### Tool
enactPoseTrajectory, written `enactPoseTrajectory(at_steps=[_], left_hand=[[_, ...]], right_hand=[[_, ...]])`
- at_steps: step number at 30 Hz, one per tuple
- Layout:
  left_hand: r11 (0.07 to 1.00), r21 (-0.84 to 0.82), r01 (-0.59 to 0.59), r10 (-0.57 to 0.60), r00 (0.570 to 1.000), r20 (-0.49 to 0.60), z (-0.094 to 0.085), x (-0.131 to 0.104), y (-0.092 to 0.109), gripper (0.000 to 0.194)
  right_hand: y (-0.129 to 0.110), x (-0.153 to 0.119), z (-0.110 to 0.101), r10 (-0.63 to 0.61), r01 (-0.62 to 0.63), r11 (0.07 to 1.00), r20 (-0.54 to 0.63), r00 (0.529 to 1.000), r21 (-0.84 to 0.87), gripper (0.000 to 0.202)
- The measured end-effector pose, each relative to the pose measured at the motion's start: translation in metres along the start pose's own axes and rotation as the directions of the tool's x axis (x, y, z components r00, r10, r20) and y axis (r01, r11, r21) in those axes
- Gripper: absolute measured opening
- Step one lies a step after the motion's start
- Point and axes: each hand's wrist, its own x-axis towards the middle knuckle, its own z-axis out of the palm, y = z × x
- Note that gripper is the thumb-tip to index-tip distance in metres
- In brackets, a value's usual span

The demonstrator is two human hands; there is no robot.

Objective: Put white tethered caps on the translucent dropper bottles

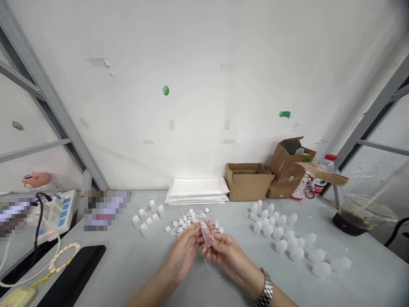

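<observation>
I've got one bottle (206, 234) up between both hands over the table (134, 264). Left hand (185, 251) pinches its top, right hand (223, 251) grips its body. Finished ones (148, 215) sit left, plain bottles (287, 238) right, a cap pile (188, 219) waiting: plenty left, I'd judge.

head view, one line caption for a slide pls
Both hands, left and right, hold a small translucent plastic bottle above a grey table strewn with bottles and caps.

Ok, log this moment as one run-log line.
left hand: touching small bottle | right hand: holding small bottle | behind: loose caps | right: empty bottles
</observation>
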Motion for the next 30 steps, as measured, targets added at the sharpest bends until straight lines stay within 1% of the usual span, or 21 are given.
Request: enactPoseTrajectory(at_steps=[3, 6, 10, 14, 18, 25, 30], left_hand=[[1.0, -0.022, 0.009, -0.009, 1.0, 0.005, 0.0, 0.0006, -0.0012, 0.029], [0.998, -0.064, 0.026, -0.026, 1.0, 0.011, 0.0015, 0.0003, -0.0018, 0.025], [0.99, -0.133, 0.043, -0.036, 0.998, 0.054, 0.0051, -0.0015, -0.0011, 0.019], [0.986, -0.152, 0.065, -0.052, 0.995, 0.088, 0.0072, -0.003, 0.0, 0.019], [0.987, -0.152, 0.051, -0.043, 0.998, 0.055, 0.0073, -0.0025, -0.0005, 0.018], [0.994, -0.101, 0.05, -0.05, 0.999, 0.009, 0.0054, -0.0018, -0.0031, 0.019], [0.991, -0.124, 0.051, -0.054, 0.998, -0.021, 0.0035, -0.0017, -0.0035, 0.021]], right_hand=[[-0.0007, 0.0005, -0.0005, -0.007, 0.007, 1.0, 0.005, 1.0, 0.0, 0.023], [-0.0003, 0.0008, -0.0011, -0.008, 0.008, 1.0, -0.002, 1.0, -0.006, 0.024], [0.0029, 0.0013, -0.0034, 0.014, -0.014, 1.0, -0.013, 1.0, -0.012, 0.026], [0.0046, 0.001, -0.0044, 0.019, -0.019, 1.0, -0.016, 1.0, -0.015, 0.028], [0.0043, 0.001, -0.0034, 0.02, -0.021, 1.0, -0.025, 0.999, -0.019, 0.028], [0.0055, 0.0026, -0.0037, 0.006, -0.01, 0.998, -0.063, 0.998, -0.069, 0.028], [0.0065, 0.0017, -0.0057, 0.005, -0.006, 1.0, -0.047, 0.999, -0.026, 0.025]])
